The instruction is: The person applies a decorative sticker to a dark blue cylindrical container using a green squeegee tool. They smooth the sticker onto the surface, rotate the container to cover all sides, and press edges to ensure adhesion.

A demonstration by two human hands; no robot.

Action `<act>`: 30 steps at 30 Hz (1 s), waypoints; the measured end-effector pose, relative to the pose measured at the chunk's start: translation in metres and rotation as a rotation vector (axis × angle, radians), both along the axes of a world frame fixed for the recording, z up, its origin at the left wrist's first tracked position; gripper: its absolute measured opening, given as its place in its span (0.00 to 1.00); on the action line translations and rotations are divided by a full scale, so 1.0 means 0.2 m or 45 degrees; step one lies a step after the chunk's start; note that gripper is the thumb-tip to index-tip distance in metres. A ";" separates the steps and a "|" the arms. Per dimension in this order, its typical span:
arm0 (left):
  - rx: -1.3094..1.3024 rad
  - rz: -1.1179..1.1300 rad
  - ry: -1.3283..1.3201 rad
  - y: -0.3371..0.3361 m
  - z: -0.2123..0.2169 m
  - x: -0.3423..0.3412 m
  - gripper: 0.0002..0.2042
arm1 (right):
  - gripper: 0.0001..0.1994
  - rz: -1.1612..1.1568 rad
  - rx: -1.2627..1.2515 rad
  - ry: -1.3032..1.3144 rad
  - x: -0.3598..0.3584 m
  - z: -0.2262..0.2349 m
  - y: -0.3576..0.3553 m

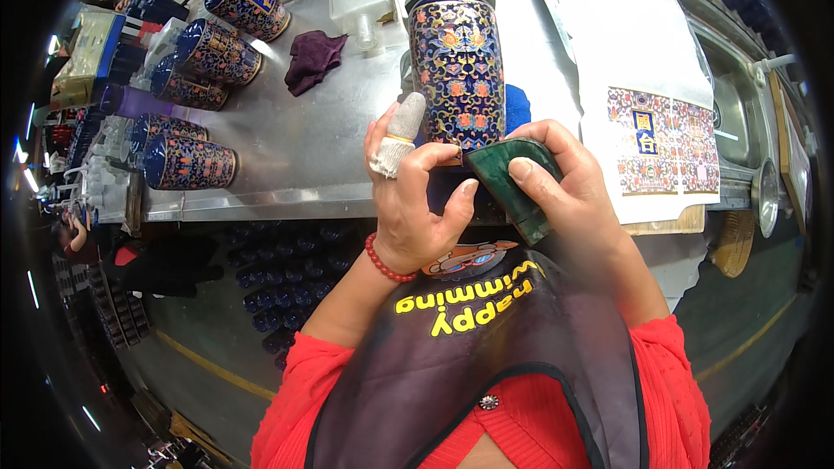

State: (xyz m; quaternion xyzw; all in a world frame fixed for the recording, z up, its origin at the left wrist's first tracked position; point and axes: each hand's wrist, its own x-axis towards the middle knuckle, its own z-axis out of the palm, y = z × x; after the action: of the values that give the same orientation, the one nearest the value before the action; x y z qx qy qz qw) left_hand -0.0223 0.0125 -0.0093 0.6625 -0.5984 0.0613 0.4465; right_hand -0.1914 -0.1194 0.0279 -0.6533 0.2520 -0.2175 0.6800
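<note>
Right hand [569, 178]: thumb and fingers pinched on green scraper [504, 181], its corner at the bottle's base end; can't tell if it's contacting. Left hand [408, 204]: thumb and index apart, nothing gripped; index tip at the base end, meeting the scraper corner or just beside it. Grey finger cot [408, 115] on another left finger, beside the bottle. Red bracelet [387, 262] on left wrist. Bottle [458, 61], dark blue, floral, is at 12 from the hands, neck at 12. From bottle: blue cloth [518, 108] at 4, printed sheet [665, 141] toward 4, further out; purple cloth [314, 61] at 9; more bottles [191, 161] beyond, 8 to 10, on metal table [291, 152].
</note>
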 end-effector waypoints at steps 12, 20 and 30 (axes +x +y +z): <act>-0.061 0.007 0.259 -0.04 0.01 0.00 0.06 | 0.10 -0.003 -0.140 0.093 -0.02 0.02 0.00; -0.005 -0.047 0.441 -0.01 -0.02 -0.01 0.07 | 0.10 -0.084 -0.152 0.091 0.00 0.02 0.01; -0.006 0.058 -0.231 0.03 -0.01 0.01 0.22 | 0.10 -0.132 0.046 0.055 -0.04 -0.01 0.00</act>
State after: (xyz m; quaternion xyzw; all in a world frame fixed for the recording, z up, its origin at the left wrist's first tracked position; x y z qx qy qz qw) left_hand -0.0196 0.0188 -0.0118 0.6665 -0.6211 0.1325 0.3904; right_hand -0.1999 -0.1187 0.0257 -0.6314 0.3041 -0.2337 0.6740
